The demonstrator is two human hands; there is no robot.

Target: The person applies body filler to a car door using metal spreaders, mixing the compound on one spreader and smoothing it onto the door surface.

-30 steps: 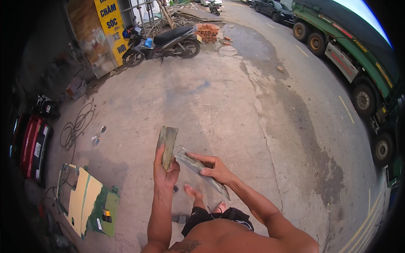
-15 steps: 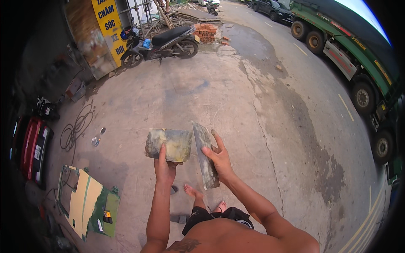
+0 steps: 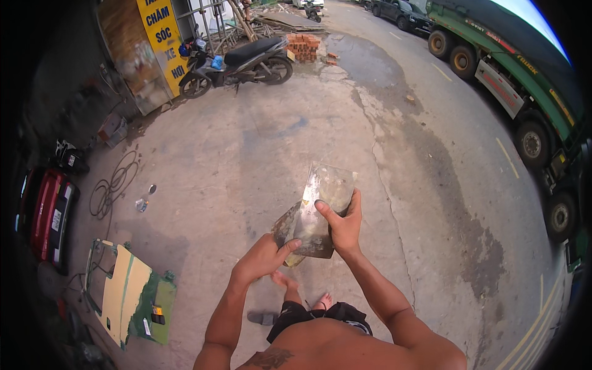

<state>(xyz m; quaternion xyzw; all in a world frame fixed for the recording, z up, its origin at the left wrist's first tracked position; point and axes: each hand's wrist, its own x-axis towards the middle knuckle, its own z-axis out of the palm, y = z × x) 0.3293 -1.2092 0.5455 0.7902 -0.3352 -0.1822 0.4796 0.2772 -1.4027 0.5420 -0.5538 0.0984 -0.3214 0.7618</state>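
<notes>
My right hand [image 3: 346,225] grips a flat rectangular plate [image 3: 330,185], grey and shiny with pale stains, thumb across its face and fingers behind. This plate stands tilted and overlaps a second stained plate [image 3: 285,223], which shows only at its left side and lower corner. My left hand [image 3: 264,256] is closed around the lower left of that second plate, its thumb reaching over the front plate's lower edge. Both plates are above the concrete, in front of my body. What the plates are made of I cannot tell.
A beige and green vehicle door [image 3: 131,277] lies at the lower left, near a coiled hose [image 3: 114,188]. The back of a red car [image 3: 48,213] is at the far left. A parked motorbike [image 3: 246,65], stacked bricks [image 3: 302,48] and a green truck [image 3: 502,55] stand farther off.
The two plates were apart and are now overlapping. My left hand has turned and moved right and down with its plate; my right hand has shifted slightly right, its plate now facing me more.
</notes>
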